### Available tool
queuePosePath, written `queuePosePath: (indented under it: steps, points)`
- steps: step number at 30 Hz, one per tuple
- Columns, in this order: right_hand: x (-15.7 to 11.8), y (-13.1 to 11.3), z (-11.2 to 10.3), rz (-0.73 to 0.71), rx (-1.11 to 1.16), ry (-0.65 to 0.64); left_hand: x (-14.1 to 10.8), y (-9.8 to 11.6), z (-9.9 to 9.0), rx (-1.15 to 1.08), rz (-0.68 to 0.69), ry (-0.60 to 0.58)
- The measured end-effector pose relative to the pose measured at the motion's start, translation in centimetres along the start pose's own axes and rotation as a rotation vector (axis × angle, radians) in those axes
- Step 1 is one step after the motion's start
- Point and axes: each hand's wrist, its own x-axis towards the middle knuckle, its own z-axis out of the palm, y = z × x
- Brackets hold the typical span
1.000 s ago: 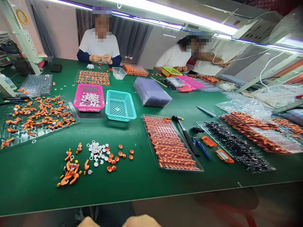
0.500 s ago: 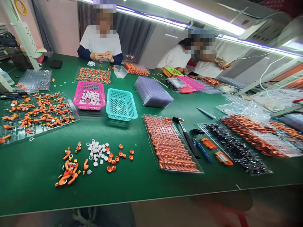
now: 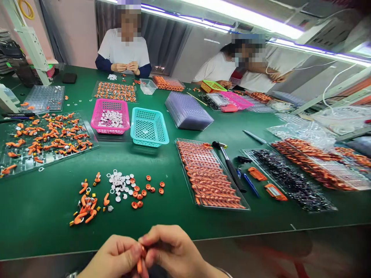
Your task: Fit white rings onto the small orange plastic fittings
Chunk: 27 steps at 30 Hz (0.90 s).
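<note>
Right, both hands meet low at the near edge of the green surface [image 3: 162, 214]. Left hand [image 3: 117, 256] has thumb and fingertips pinched on a small orange part [image 3: 140, 266]; right hand [image 3: 174, 249] has thumb and index closed on its upper end. Part sits between the two hands, lower end pointing down; fingers cover much of it.

Beyond the hands, a bit left: loose heap of orange handles [image 3: 87, 210]. Right of it, white discs [image 3: 118, 183] in a cluster, orange caps [image 3: 140, 196] next to them, some touching, some scattered. Further right, clear tray [image 3: 244, 202] with orange pieces in rows; hammer [image 3: 232, 168] and blue pen [image 3: 251, 185] beside it. Black parts [image 3: 292, 181] past those.

Behind the heap: pink basket [image 3: 106, 130] with white bits inside, teal basket [image 3: 149, 143] just beside it. Across the surface, a seated co-worker [image 3: 123, 50], hands together.
</note>
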Motion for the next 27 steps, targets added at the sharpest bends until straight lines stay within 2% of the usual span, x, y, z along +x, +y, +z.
queuePosePath:
  steps: [5,10,14,17,19,20,22,24,25,27]
  points:
    - [1.3,-0.9,0.1,0.036,0.156,0.043,0.3,1.6,0.5,-0.240,-0.007,0.092]
    - [1.3,0.1,0.9,0.131,0.368,0.035,-0.2,1.9,0.5,-0.378,0.000,0.085]
    - [1.3,0.4,1.2,0.137,0.374,0.053,-0.5,2.0,0.5,-0.392,-0.017,0.074]
    - [1.0,0.3,1.1,0.048,0.272,0.068,-0.7,1.5,0.1,-0.244,0.012,0.101]
    - [0.7,0.2,1.0,-0.040,0.162,0.072,-0.9,1.1,-0.4,0.087,0.179,0.150]
    - [0.5,0.2,1.0,-0.076,0.110,0.073,-1.0,1.0,-0.7,0.333,0.333,0.184]
    - [0.2,0.2,1.1,-0.133,0.034,0.082,-1.1,0.9,-1.2,0.868,0.735,0.274]
    - [0.0,0.3,1.3,-0.177,0.007,0.104,-1.1,1.0,-1.5,1.291,1.093,0.392]
    - [0.0,0.4,1.4,-0.194,0.020,0.117,-1.1,1.1,-1.6,1.435,1.212,0.450]
    - [-0.1,0.7,1.6,-0.211,0.087,0.136,-1.2,1.3,-1.7,1.622,1.338,0.526]
